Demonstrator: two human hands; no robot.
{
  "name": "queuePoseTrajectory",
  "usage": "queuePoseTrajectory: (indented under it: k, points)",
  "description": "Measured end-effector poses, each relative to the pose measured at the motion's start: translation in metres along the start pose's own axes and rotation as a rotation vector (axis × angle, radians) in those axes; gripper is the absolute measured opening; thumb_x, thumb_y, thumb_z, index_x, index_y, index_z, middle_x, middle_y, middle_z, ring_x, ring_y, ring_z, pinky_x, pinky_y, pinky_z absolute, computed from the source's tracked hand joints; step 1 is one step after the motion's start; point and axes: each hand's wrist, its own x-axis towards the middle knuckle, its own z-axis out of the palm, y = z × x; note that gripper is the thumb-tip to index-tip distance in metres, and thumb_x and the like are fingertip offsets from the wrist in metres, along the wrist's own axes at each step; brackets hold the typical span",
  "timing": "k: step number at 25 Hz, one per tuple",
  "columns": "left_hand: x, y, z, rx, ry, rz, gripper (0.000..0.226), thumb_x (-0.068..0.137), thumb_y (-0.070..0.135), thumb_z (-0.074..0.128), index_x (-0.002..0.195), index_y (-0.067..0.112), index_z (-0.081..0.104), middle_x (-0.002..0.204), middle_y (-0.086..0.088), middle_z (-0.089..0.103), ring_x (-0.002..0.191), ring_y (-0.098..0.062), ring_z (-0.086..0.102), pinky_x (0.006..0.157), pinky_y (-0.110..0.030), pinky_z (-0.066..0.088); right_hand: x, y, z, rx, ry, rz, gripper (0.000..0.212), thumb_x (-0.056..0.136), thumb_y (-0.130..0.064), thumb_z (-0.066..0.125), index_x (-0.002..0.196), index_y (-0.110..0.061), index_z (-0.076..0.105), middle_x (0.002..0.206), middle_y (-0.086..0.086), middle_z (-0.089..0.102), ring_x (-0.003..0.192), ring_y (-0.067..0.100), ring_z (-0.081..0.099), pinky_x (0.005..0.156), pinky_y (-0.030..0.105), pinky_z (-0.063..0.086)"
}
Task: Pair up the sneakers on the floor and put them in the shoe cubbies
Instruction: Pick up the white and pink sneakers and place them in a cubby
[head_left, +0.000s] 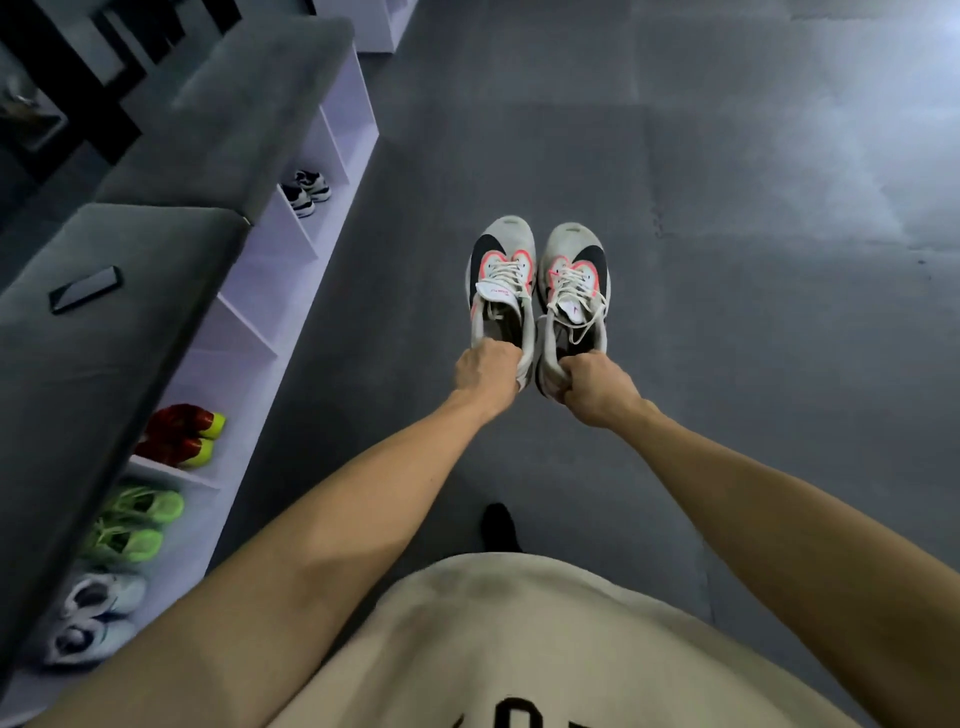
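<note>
I am holding one sneaker in each hand, out in front of me over the grey floor (675, 156). My left hand (485, 371) is clenching the heel collar of the left sneaker (503, 275), and my right hand (592, 387) is gripping the heel of the right sneaker (574, 283) the same way. Both shoes are pointing away from me, their long axes running from my fists at the near end to the toes at the far end, side by side and almost touching along their inner edges.

The shoe cubbies (291, 270) are lying to my left, a white row under a grey cushioned bench (130, 291) with openings facing right, toward the floor. So the pair is sitting crosswise to those openings, and I judge I am going to have to swing the toes leftward before sliding them in. My left hand is the nearer one to the cubbies. Several compartments between the black-and-white pair (307, 191) farther off and the red pair (182, 434) nearer me are looking empty.

The sneakers are matching: off-white uppers, black side panels, pink-red trim around the lacing, white laces hanging loose, tongues pulled up. The toe caps are looking scuffed.
</note>
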Motion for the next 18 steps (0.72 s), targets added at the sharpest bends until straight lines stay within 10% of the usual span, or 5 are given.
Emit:
queuePoseTrajectory:
  k: [18]
  points:
    - [0.409,-0.068,-0.113,-0.055,0.003,-0.286,0.017,0.09,0.01,0.058,0.102,0.015,0.068,0.104,-0.013,0.064,0.093,-0.033,0.064,0.073,-0.037,0.05,0.444,-0.023,-0.165,-0.068,-0.136,-0.208,0.03,0.084,-0.016,0.06,0.061,-0.021,0.04,0.092,0.012,0.058,0.082,0.033,0.059,0.07,0.039,0.049]
